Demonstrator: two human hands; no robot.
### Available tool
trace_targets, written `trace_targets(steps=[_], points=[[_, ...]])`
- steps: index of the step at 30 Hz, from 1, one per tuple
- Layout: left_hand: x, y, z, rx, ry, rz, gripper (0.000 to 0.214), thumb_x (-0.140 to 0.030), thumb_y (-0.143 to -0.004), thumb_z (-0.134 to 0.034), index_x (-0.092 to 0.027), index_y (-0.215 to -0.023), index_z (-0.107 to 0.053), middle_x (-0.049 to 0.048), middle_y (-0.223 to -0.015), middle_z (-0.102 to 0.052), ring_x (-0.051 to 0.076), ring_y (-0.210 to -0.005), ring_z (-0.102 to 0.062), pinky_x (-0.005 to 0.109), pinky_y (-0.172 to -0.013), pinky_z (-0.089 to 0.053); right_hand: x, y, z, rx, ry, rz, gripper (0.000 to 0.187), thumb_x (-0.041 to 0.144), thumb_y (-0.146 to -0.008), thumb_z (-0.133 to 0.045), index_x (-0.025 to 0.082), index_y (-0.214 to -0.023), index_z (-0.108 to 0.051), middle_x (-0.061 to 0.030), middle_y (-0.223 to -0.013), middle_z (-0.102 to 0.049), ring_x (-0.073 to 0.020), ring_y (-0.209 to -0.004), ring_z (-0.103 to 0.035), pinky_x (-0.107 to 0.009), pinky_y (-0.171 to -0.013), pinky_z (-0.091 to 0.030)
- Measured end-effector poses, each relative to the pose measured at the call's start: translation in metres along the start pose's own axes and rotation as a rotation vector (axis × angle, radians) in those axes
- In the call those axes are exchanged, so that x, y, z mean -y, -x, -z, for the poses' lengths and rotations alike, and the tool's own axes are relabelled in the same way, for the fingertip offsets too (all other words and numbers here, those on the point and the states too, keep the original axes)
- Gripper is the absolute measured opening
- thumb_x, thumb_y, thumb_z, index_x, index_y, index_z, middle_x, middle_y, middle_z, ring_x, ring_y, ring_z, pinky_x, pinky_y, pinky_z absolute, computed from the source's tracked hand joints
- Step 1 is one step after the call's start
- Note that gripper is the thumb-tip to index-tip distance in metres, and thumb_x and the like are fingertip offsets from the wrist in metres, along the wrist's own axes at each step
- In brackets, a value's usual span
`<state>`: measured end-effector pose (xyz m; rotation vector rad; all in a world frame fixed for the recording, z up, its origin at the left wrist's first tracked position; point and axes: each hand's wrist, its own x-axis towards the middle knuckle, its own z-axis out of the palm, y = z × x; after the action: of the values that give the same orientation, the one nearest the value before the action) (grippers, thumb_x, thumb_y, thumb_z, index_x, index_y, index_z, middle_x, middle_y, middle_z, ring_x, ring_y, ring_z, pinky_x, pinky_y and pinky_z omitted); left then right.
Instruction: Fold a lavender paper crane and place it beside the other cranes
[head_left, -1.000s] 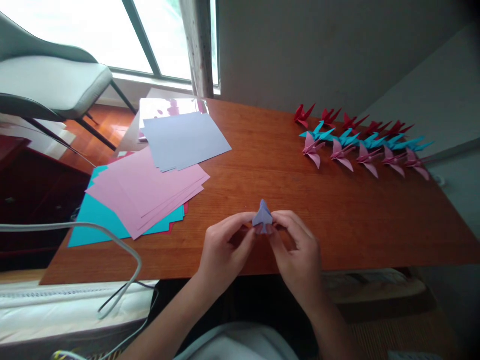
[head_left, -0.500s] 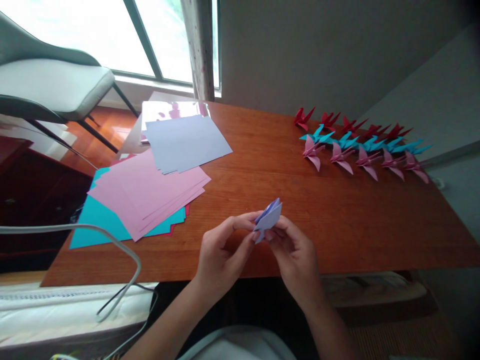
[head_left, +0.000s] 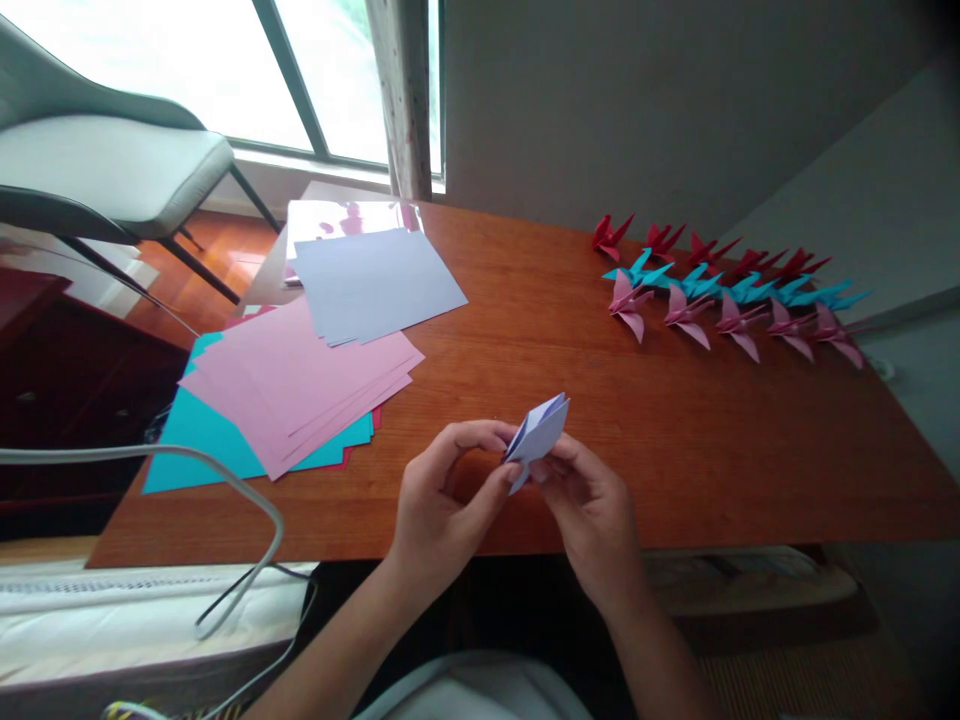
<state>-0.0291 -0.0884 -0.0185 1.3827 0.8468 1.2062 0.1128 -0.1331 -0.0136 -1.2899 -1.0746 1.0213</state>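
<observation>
A small folded piece of lavender paper (head_left: pixel 541 430) is pinched between both my hands just above the near edge of the wooden table (head_left: pixel 540 330). My left hand (head_left: pixel 442 500) grips its lower left corner with thumb and forefinger. Fingertips of my right hand (head_left: pixel 589 505) hold it from the right and below. The folded piece tilts to the right, its layered edges fanned at the top.
Stacks of lavender sheets (head_left: pixel 375 282), pink sheets (head_left: pixel 300 380) and cyan sheets (head_left: pixel 217 440) lie at the table's left. Rows of red, cyan and pink paper cranes (head_left: pixel 720 285) stand at the far right. A chair (head_left: pixel 112 170) is by the window; a grey cable (head_left: pixel 225 480) loops at left.
The folded lavender piece has turned from pointing upright to leaning right, showing its layered edges. Both hands stayed at the table's near edge.
</observation>
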Motion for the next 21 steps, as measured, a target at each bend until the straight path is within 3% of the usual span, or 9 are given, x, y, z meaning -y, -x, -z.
trace_targets(steps=[13, 21], points=[[-0.0003, -0.0032, 0.0022, 0.023, -0.124, -0.070, 0.010, -0.010, -0.086, -0.070, -0.019, -0.089, -0.070, 0.0049, -0.094, -0.070, 0.016, -0.090, -0.067, 0.027, -0.084, -0.054, -0.0026, 0.0007, 0.0004, -0.001, -0.060, -0.004, 0.013, 0.026, -0.094, -0.063, 0.025, -0.102, -0.072, -0.0041, -0.104, -0.074, -0.0188, -0.094, -0.071, -0.030, -0.080, -0.059], [0.0062, 0.0002, -0.0001, -0.011, 0.004, 0.094, 0.024, -0.014, -0.086, -0.072, -0.022, -0.107, -0.066, 0.0014, -0.097, -0.070, 0.014, -0.089, -0.068, 0.023, -0.081, -0.055, -0.0062, 0.0013, 0.0020, -0.020, 0.116, -0.057, 0.012, 0.032, -0.092, -0.065, 0.023, -0.097, -0.071, -0.0034, -0.087, -0.069, -0.0180, -0.081, -0.066, -0.030, -0.074, -0.055]])
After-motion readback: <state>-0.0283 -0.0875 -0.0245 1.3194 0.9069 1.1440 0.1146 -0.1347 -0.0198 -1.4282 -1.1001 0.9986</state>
